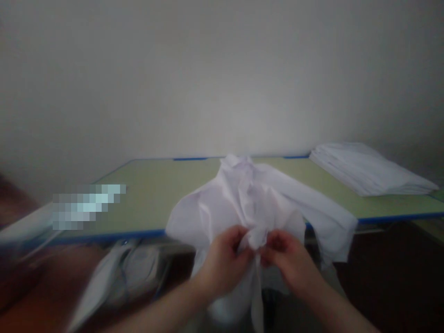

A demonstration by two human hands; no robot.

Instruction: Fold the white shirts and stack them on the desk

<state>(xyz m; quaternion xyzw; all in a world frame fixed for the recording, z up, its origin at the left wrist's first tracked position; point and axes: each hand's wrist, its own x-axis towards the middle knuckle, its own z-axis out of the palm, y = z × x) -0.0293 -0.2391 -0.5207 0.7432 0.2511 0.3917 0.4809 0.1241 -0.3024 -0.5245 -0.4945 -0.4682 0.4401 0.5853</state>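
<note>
A white long-sleeved shirt (pixel 222 203) lies over the front edge of the green table, its collar toward the wall and its lower part hanging down. My left hand (pixel 231 256) pinches the shirt's front from the left side. Close beside it, my right hand (pixel 282 254) has its fingers closed on the same front from the right. Between the two hands the cloth is bunched up, and a narrow strip of it hangs below. One sleeve stretches to the right over the table edge. Blur hides any small detail at the fingertips.
The green table (pixel 145 189) has a blue rim and stands against a pale wall (pixel 222 78). A stack of folded white cloth (pixel 367 169) rests at its right back. Something white, partly pixelated, lies at the left (pixel 31 224). Pale bundled material (pixel 138 273) is below the table edge.
</note>
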